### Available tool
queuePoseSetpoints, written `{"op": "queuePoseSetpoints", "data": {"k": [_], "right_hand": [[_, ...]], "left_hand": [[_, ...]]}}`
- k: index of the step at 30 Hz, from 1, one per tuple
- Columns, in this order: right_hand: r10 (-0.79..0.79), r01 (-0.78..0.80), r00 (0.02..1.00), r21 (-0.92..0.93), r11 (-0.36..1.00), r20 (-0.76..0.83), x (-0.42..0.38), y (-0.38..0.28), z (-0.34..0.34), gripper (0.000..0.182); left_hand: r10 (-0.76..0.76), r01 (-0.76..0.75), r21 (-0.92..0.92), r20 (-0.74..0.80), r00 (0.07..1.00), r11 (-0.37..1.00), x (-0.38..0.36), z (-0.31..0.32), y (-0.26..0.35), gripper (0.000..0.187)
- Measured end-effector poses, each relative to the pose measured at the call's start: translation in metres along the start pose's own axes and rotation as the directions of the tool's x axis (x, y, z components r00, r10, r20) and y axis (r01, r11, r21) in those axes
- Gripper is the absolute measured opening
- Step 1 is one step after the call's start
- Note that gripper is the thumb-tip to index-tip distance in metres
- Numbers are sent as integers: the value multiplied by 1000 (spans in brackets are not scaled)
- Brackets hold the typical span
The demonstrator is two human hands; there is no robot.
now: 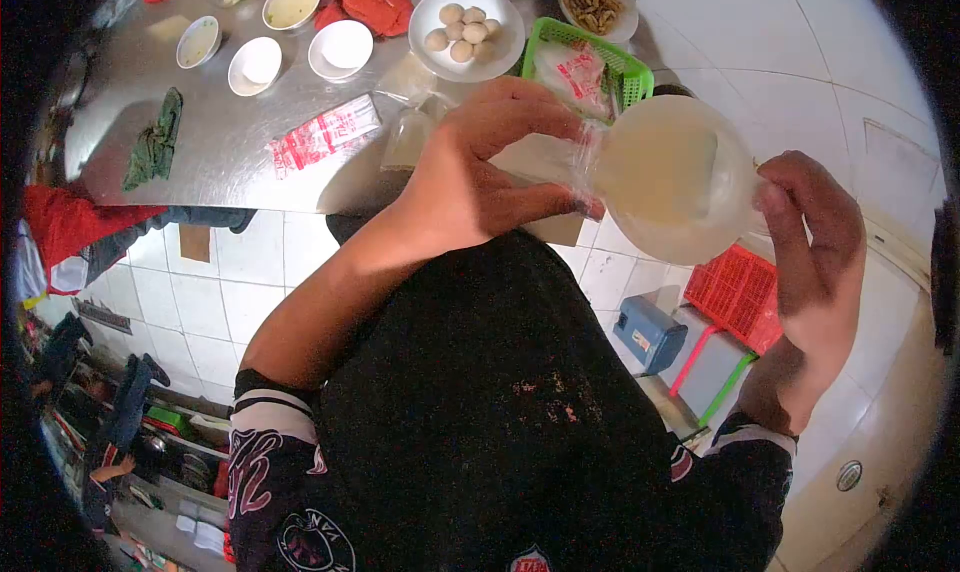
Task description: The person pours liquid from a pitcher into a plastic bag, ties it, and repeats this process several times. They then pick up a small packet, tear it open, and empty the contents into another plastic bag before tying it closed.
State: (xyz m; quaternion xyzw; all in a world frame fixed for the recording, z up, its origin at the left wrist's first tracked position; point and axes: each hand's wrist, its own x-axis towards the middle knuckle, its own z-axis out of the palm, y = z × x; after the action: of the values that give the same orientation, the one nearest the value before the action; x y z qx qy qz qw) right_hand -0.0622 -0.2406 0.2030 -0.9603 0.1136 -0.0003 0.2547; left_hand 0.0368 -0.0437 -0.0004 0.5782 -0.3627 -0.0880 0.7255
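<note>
Steel table clutter on my feed lol, pretty packed up top.
I'm seeing four small white bowls (pixel 255 67) on the steel table (pixel 225 122), near some crumpled red material (pixel 375 7), then a white plate (pixel 507 52) of round beige balls (pixel 474 33) and a green basket (pixel 638 78) just beside it, with a clear plastic packet (pixel 585 72) inside. There's also a red-and-white packet (pixel 325 135), a bunched dark green cloth (pixel 155 147) off left, and a blue container (pixel 650 334) near a red patterned sheet (pixel 735 290) below table level.
</note>
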Motion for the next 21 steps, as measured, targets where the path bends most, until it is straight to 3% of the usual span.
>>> {"op": "queuePoseSetpoints", "data": {"k": [5, 8, 21], "right_hand": [[-38, 43, 995, -59, 997, 97, 5, -3, -3, 8], [-16, 17, 999, -25, 1000, 35, 1, -1, 1, 8], [-25, 33, 996, -88, 996, 89, 3, -4, -2, 8]], "left_hand": [[-21, 21, 0, -5, 1000, 1000, 1, 2, 4, 47], [-9, 9, -4, -3, 1000, 1000, 0, 1, 0, 47], [1, -4, 44, 62, 998, 999, 1, -3, 0, 49]]}}
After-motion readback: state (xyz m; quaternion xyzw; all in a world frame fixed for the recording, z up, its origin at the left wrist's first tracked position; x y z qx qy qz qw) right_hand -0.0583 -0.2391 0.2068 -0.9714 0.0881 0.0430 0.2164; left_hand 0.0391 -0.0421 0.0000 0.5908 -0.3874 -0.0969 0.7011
